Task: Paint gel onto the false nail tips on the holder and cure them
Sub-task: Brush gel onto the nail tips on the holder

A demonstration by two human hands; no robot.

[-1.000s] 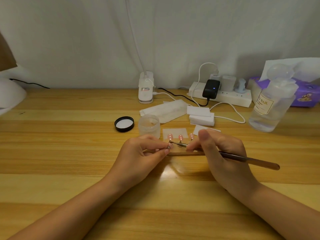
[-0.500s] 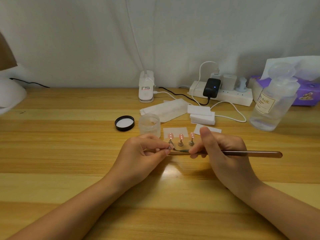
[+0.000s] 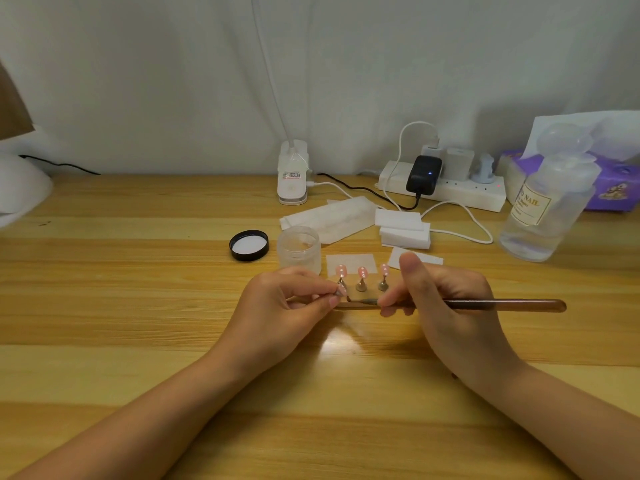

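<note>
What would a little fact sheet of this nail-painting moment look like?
Left hand: pinches one nail tip on its stand
Right hand: holds a brush, bristles near that tip
Other tips: three pink ones upright behind the hands
Jar: open, black lid lying to its left
Bottle: clear, far right
Table: wooden

You are at a home nail-craft desk: a pale striped wooden tabletop (image 3: 138,306) against a white curtain (image 3: 173,81), a white power strip (image 3: 450,194) at upper right, beside it a purple tissue box (image 3: 609,192).
</note>
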